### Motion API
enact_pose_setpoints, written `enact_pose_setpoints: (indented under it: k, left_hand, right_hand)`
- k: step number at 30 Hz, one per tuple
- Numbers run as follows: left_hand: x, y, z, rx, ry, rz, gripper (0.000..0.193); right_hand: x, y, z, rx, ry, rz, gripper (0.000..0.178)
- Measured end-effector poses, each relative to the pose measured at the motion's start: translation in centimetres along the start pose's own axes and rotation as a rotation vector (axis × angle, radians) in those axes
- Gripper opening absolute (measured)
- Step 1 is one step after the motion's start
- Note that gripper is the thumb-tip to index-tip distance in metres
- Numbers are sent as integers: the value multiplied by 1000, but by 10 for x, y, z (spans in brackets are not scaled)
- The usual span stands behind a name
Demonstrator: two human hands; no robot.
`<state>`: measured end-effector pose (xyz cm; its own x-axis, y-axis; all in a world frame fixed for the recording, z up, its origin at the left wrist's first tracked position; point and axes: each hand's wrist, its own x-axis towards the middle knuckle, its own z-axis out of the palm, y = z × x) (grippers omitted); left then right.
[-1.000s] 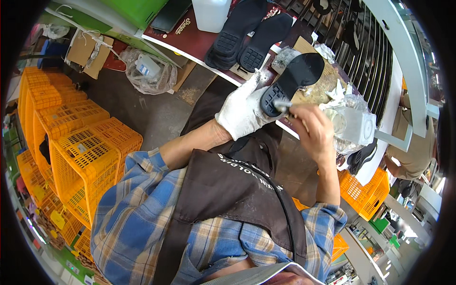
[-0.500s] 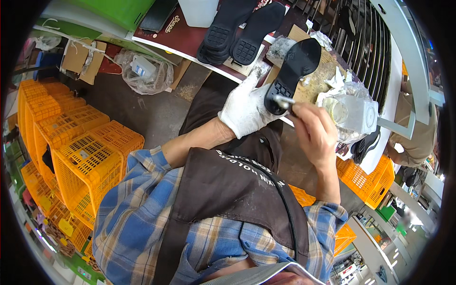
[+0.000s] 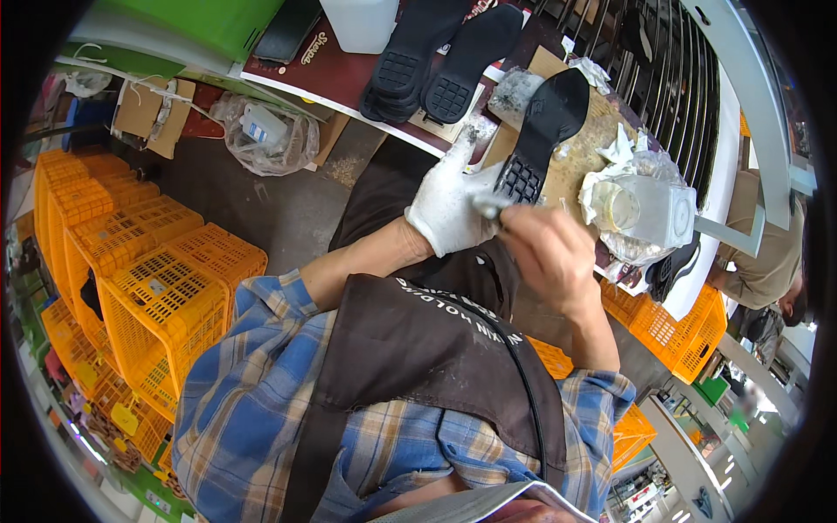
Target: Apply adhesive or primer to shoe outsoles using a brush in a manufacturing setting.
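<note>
My left hand (image 3: 449,202), in a white work glove smudged grey, holds a black shoe sole (image 3: 551,113) by its heel end. Its thumb points up, and the fingers are hidden under the sole. The sole's toe end points away to the upper right, with the square-gridded heel recess (image 3: 521,179) facing up and looking shiny. My bare right hand (image 3: 554,253) pinches a small pale-tipped tool (image 3: 490,206) at the heel's near edge, beside the glove. Motion blurs the tool and fingertips, so its exact kind does not show.
Stacked black soles (image 3: 410,65) lie on the dark red tabletop (image 3: 340,74). A glass jar (image 3: 617,207) and a clear plastic container (image 3: 670,209) stand right of my hands. A black-barred rack (image 3: 676,78) is beyond. Orange crates (image 3: 166,296) fill the left; another person (image 3: 758,235) is at far right.
My right hand and its tool have moved left and slightly down, to the heel's near edge. The heel's gridded recess shows more fully now.
</note>
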<state>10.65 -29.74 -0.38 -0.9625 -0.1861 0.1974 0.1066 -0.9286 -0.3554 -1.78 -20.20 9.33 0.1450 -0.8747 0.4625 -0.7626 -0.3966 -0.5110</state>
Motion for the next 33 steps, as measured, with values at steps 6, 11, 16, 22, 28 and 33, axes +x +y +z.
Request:
enact_pose_setpoints:
  k: [6, 11, 16, 22, 28, 33]
  left_hand:
    - [0, -2, 4, 110, 75, 21, 78]
    - [1, -1, -1, 49, 88, -7, 59]
    - [1, -7, -6, 60, 305, 70, 42]
    - [-1, -6, -8, -20, 338, 90, 43]
    - [-9, -2, -8, 56, 388, 97, 44]
    - [-17, 2, -1, 55, 388, 111, 46]
  right_hand:
    - [-11, 7, -2, -151, 71, 141, 30]
    - [-1, 2, -7, 74, 44, 320, 22]
    - [7, 96, -16, -118, 287, 690, 16]
    - [-23, 141, -28, 239, 309, 666, 20]
    - [-7, 172, -41, -222, 413, 863, 21]
    - [-15, 202, -40, 16, 142, 679, 20]
